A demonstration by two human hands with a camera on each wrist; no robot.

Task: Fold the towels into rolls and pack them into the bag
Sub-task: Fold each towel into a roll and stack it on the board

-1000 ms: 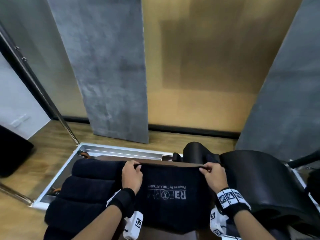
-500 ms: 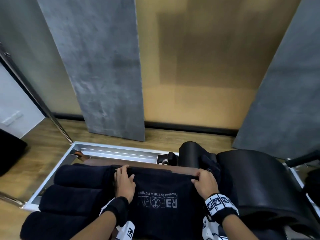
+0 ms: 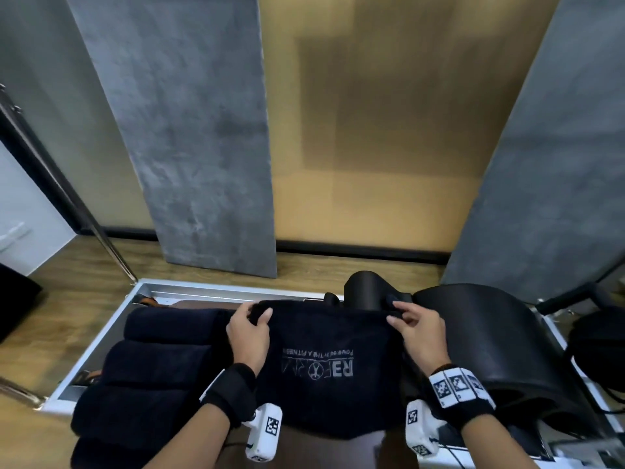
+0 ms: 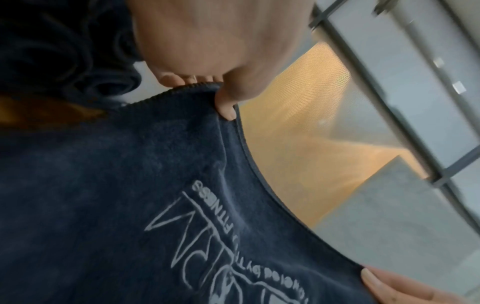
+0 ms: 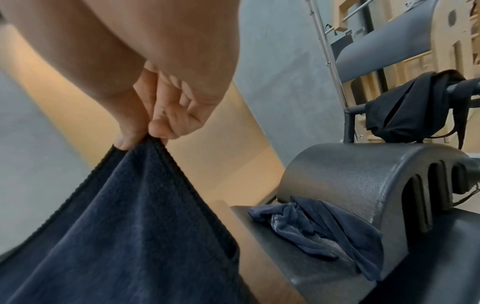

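beside rolled towels (image 3: pixel 162 353), both hands pinch a plush navy towel's (image 3: pixel 324 384) hem.

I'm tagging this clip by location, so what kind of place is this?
Probably a Pilates or fitness studio. The dark towel carries a logo that includes the word fitness, a black padded arc barrel stands at the right, and a metal equipment frame sits on the wood floor.

Bare wood floor (image 3: pixel 216 286) lies open at 12 o'clock beyond the metal frame (image 3: pixel 189 288). At 9 o'clock, four rolled towels (image 3: pixel 159 363) stacked side by side block lateral passage. At 3 o'clock the black arc barrel (image 3: pixel 500 340) stands close, obstructing that side. At 1 o'clock a black cylindrical pad (image 3: pixel 363 292) stands just behind the held towel (image 3: pixel 324 394).
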